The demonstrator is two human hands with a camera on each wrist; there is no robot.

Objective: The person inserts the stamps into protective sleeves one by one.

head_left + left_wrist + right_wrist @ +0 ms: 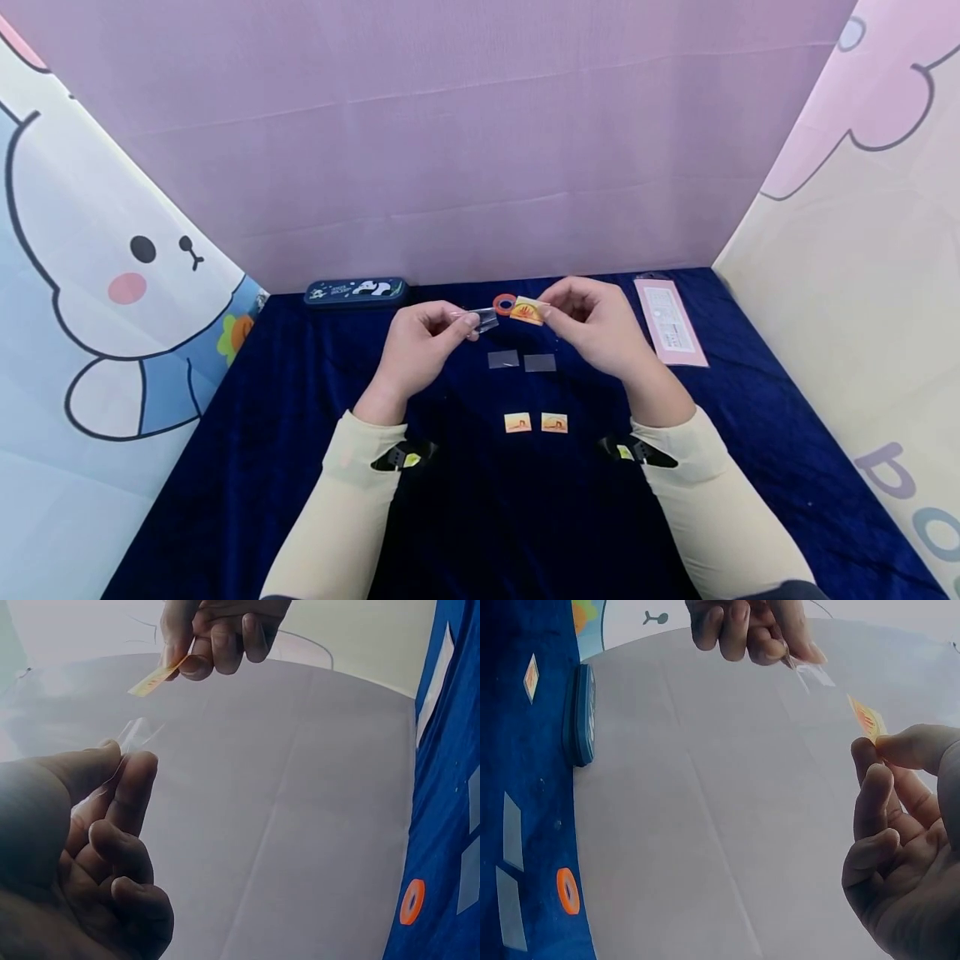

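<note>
Between thumb and forefinger, my left hand (408, 350) pinches a small clear plastic sleeve (139, 735), its free end pointing toward the other hand. A small yellow card (527, 311) with an orange print is pinched by my right hand (600, 327). Card and sleeve are held up facing each other, with a gap between them in both wrist views. On the cloth below lie two clear rectangular pieces (503, 359), side by side. Nearer to me are two more yellow printed cards, a left one (517, 422) and a right one (554, 423).
An orange ring (568, 891), like a tape roll, lies behind the clear pieces. A dark blue panda pencil case (356, 291) sits at the back left. At the right is a flat pink-edged pack (671, 323). Fabric walls enclose the dark blue cloth (480, 517).
</note>
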